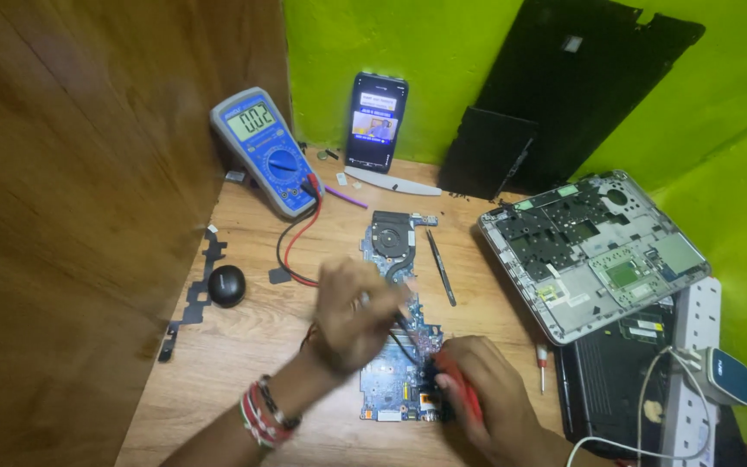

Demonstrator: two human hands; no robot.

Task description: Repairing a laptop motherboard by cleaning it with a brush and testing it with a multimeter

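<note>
A blue laptop motherboard (388, 380) with a black cooling fan (390, 236) lies on the wooden desk (235, 363). My left hand (352, 316) hovers over its middle, blurred, fingers pinched on a black probe with a black lead. My right hand (490, 393) rests at the board's lower right edge, gripping a red probe (460, 380) whose tip touches the board. Red and black leads (291, 246) run back to a blue and grey multimeter (265, 149) leaning at the back left, its screen lit.
A phone (375, 121) stands against the green wall, screen on. An opened grey laptop shell (594, 246) lies right, black panels (564, 95) behind it. Black tweezers (442, 266), a small screwdriver (543, 365), a dark round object (226, 284), a power strip with charger (706, 367).
</note>
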